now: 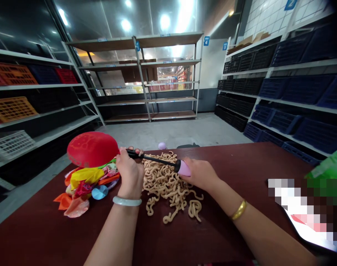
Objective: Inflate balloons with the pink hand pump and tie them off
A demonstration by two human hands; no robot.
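Note:
A balloon hand pump (160, 160) stretches between my hands, its thin black rod drawn out. My left hand (128, 166) is closed around the pump's black end, where the neck of an inflated red balloon (92, 149) meets it. Around the pump's pink end (184, 169) my right hand (200, 173) is wrapped. Beneath the pump lies a heap of beige curly strands (168, 181); their kind I cannot make out. Several uninflated balloons (87, 179) in mixed colours lie piled under the red one, left of my left wrist.
The dark red table (224, 229) carries a partly blurred flat object (304, 218) and a green bag (329, 171) at right. Shelves (168, 99) stand beyond it, with blue crates (296, 88) at right and orange crates (14, 74) at left. A small purple ball-like thing (162, 146) shows past the far edge.

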